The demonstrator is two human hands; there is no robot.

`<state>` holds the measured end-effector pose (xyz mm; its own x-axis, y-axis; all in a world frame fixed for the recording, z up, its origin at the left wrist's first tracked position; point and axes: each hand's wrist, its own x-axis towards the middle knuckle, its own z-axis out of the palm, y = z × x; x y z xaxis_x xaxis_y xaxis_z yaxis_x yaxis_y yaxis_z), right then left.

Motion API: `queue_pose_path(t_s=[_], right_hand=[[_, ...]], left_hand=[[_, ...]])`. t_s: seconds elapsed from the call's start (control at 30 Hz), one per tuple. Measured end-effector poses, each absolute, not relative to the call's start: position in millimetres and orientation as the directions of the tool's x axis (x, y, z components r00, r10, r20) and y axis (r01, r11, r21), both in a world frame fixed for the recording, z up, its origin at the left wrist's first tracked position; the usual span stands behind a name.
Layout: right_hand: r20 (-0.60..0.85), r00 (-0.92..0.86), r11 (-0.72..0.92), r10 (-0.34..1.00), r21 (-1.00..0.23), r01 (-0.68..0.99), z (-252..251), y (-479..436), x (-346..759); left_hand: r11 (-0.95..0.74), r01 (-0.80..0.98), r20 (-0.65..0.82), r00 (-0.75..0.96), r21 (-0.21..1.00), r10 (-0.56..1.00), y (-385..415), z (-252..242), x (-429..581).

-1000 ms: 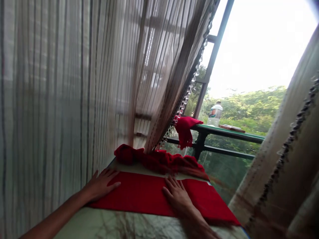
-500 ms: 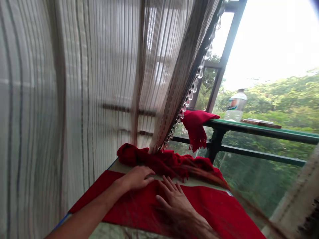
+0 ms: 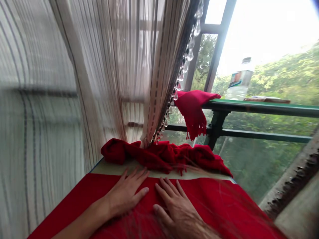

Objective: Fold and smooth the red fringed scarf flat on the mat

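Observation:
A smooth red cloth (image 3: 209, 202) lies spread over a pale board or tabletop (image 3: 147, 170). My left hand (image 3: 127, 192) rests flat on it with fingers spread, the fingertips reaching its far edge. Beside it, my right hand (image 3: 174, 202) is also laid on the cloth, palm down and fingers apart. Neither hand grips anything. Beyond the fingertips, a bunched red scarf (image 3: 159, 156) with fringe lies along the far end of the board. Loose strands of hair blur across the lower part of the view.
A striped sheer curtain (image 3: 99, 66) edged with clear beads (image 3: 185, 66) hangs at the left. A red fringed scarf (image 3: 193, 109) drapes over the green railing (image 3: 261, 108). On the rail stand a plastic bottle (image 3: 240, 81) and a flat brown object (image 3: 267, 100). Trees show outside.
My left hand has flattened and spread its fingers, shifting slightly left. My right hand stays nearly in place. The view has tilted down, with more of the red cloth's near side showing.

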<state>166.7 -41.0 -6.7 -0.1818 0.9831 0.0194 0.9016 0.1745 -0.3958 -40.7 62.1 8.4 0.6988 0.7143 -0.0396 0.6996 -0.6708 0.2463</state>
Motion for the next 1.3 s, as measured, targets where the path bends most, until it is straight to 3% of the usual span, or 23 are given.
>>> queue_pose_path(t_s=[0.4,0.63,0.8,1.03,1.17,1.3], right_hand=[[0.068,-0.173,0.185,0.983,-0.452,0.873,-9,-40,170],[0.061,-0.196,0.204,0.979,-0.394,0.896,-11,-37,169],[0.029,-0.208,0.207,0.978,-0.302,0.930,-38,-23,183],[0.123,-0.263,0.290,0.957,-0.318,0.903,-84,3,208],[0.124,-0.234,0.263,0.964,-0.335,0.905,-69,-6,197],[0.059,-0.200,0.208,0.978,-0.339,0.917,-43,-18,182]], left_hand=[[-0.718,0.644,-0.014,0.747,0.263,0.665,66,0,-45],[-0.727,0.615,0.014,0.760,0.307,0.649,59,4,-47],[-0.702,0.633,-0.009,0.745,0.327,0.667,51,10,-45],[-0.734,0.573,0.082,0.765,0.365,0.639,55,-5,-52],[-0.729,0.579,0.091,0.757,0.365,0.647,55,-2,-51],[-0.681,0.645,-0.006,0.727,0.345,0.686,51,12,-46]])
